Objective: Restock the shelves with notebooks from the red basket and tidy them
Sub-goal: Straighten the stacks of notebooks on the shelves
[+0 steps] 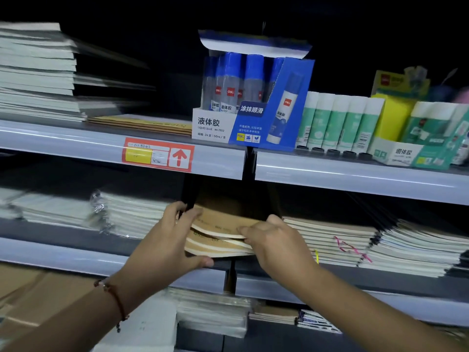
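While the brown-covered notebooks (218,237) sit only partly home at the front edge of the middle shelf (63,257), just where two shelf sections meet, I judge the step in hand to be seating and squaring this small stack. The covers are fanned and bowed, with pale page edges showing between them. My left hand (165,240) grips the stack's left end, thumb beneath its lower corner and fingers curled over the top. My right hand (274,240) pinches the right end, fingertips closed on the upper covers.

To do this well, I should press both ends inward until the spines line up, flatten the bowed covers, then slide the stack straight back clear of the dark upright divider (189,196) behind my left fingers. Care is needed not to disturb the neighbouring notebook pile (330,240) lying just beside the right hand.

Limits of inspection: the red basket is not in view. The rear of the stack lies in shadow under the upper shelf (101,146), so its depth cannot be told. The stacks at far left are blurred. How many notebooks I hold cannot be counted. The price label (157,154) on the upper shelf's front edge is partly legible only.
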Action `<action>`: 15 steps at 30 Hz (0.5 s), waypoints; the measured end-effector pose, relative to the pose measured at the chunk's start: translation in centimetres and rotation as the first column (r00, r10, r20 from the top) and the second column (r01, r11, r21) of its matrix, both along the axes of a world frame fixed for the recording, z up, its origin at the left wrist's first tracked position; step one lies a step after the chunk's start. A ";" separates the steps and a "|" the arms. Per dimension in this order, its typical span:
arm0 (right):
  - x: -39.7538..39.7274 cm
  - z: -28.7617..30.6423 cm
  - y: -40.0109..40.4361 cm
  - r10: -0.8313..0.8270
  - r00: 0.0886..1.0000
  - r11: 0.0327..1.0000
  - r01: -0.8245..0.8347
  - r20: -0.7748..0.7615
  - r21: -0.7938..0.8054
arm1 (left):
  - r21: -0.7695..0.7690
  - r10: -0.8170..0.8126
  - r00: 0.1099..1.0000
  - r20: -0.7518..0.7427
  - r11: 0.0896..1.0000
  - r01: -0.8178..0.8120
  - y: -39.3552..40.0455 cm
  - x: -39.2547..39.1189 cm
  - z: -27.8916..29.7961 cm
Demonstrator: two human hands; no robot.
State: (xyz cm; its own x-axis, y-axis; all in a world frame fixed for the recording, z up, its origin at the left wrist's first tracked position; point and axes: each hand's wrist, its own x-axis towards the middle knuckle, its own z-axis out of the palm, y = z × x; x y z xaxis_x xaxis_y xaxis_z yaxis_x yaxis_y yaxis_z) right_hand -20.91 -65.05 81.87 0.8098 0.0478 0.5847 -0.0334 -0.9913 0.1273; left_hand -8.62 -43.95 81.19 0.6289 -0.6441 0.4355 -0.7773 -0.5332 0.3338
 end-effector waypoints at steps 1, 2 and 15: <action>-0.3 -0.2 -0.1 0.001 1.000 1.000 -0.001 0.013 0.000 | 0.026 -0.001 0.999 0.043 1.000 0.000 -0.1 0.0 -0.4; -0.5 -0.4 -0.2 -0.005 1.000 1.000 0.005 0.017 -0.001 | 0.056 0.003 0.994 0.112 0.998 -0.009 -0.2 0.2 -0.7; -4.4 0.8 1.7 0.166 0.985 -0.570 0.133 -0.045 0.811 | -0.251 -0.068 0.994 0.089 0.964 0.089 2.3 -2.6 -0.9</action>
State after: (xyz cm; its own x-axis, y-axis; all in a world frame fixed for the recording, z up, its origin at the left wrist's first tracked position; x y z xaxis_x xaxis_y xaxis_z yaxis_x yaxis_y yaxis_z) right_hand -25.29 -63.40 82.70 0.8682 -0.3630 -0.3384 -0.1508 0.4567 -0.8768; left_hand -11.18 -41.66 80.32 0.5380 -0.5520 0.6371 -0.8426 -0.3751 0.3865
